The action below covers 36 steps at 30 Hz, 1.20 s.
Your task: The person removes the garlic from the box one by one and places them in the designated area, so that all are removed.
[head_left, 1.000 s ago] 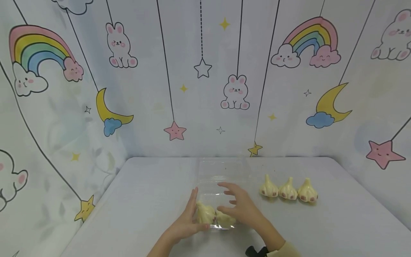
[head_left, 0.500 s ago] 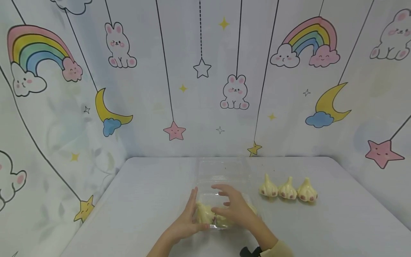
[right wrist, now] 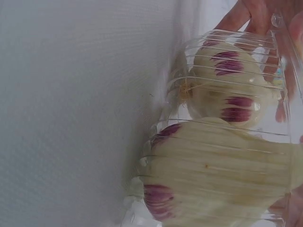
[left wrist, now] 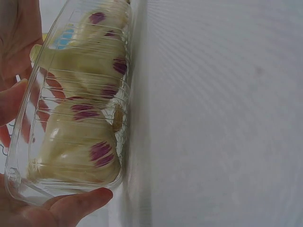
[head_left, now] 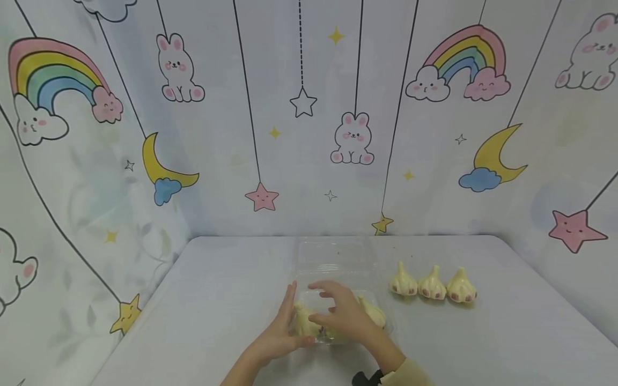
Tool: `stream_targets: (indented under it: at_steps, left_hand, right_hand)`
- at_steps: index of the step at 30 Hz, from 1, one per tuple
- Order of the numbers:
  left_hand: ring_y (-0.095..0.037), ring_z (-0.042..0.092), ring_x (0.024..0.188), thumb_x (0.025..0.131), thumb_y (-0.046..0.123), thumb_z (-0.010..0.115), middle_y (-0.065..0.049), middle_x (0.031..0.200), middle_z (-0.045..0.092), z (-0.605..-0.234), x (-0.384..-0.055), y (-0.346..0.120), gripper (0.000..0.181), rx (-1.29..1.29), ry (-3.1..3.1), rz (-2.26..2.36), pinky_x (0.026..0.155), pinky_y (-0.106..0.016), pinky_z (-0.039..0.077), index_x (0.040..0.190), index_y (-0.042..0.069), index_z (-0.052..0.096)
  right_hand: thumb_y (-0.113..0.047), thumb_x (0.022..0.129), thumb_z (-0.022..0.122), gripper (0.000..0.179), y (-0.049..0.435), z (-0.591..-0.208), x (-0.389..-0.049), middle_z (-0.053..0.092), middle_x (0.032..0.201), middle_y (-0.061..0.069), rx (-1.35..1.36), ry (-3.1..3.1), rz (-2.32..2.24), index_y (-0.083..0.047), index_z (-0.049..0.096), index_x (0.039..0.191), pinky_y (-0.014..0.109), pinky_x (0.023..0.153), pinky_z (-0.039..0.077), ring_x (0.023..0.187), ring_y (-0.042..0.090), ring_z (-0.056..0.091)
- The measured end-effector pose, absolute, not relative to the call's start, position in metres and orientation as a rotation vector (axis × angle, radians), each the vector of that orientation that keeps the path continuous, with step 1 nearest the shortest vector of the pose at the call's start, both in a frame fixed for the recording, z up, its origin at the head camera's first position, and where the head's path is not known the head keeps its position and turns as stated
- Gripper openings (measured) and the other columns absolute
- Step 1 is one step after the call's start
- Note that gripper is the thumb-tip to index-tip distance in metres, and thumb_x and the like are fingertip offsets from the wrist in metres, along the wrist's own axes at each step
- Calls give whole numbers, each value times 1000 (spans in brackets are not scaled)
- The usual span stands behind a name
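Note:
A clear plastic box point(head_left: 348, 295) holds garlic bulbs in a row. The left bulb point(head_left: 305, 320) and right bulb point(head_left: 372, 312) show beside my right hand point(head_left: 340, 313), which largely covers the middle one. That hand hovers over the box, fingers spread and bent loosely, thumb apart, nothing visible between them. My left hand point(head_left: 280, 332) rests against the box's left front corner, its fingers straight along the side and its thumb along the front wall. Purple-marked garlic point(left wrist: 78, 142) shows through the ribbed wall in the left wrist view, and another large bulb point(right wrist: 213, 170) in the right wrist view.
The box's clear lid point(head_left: 333, 252) lies folded back behind it. Three more garlic bulbs point(head_left: 432, 284) stand in a row on the white table point(head_left: 232, 289), to the right. A patterned curtain point(head_left: 217, 134) hangs behind the table.
My right hand has shifted left over the box, uncovering the bulb at its right end. The left hand stays at the corner, and the three bulbs outside have not moved.

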<state>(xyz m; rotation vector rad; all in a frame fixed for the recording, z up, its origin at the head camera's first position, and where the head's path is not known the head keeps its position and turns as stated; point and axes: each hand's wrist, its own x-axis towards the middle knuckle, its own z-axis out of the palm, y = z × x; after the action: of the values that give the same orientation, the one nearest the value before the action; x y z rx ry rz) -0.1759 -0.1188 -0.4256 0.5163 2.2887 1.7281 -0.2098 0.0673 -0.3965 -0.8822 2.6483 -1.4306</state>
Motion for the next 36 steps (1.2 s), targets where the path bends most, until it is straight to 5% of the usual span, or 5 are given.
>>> stream_targets:
  at_steps: [19,29,36]
  left_hand:
    - [-57,5,128,74,11,73,-21,147,-20,-427,-175,-119,115,490,2277,1755,94,-70,21,145,24,-17]
    - [-54,2,130,75,11,73,-18,148,-20,-427,-176,-118,115,489,2260,1753,94,-70,20,144,24,-19]
    - [-55,1,129,76,10,72,-19,148,-20,-426,-176,-118,115,484,2251,1765,95,-69,22,144,26,-20]
  right_hand:
    - [-19,73,75,49,56,-398,-209,53,125,10,-911,2601,-1287,-11,58,118,42,78,53,111,36,51]
    - [-18,69,73,46,50,-398,-211,62,113,-4,-1002,2616,-1151,-15,63,114,27,78,45,88,13,52]
    - [-20,70,73,43,45,-397,-210,63,110,-3,-1038,2645,-1104,-15,64,112,31,86,47,100,11,55]
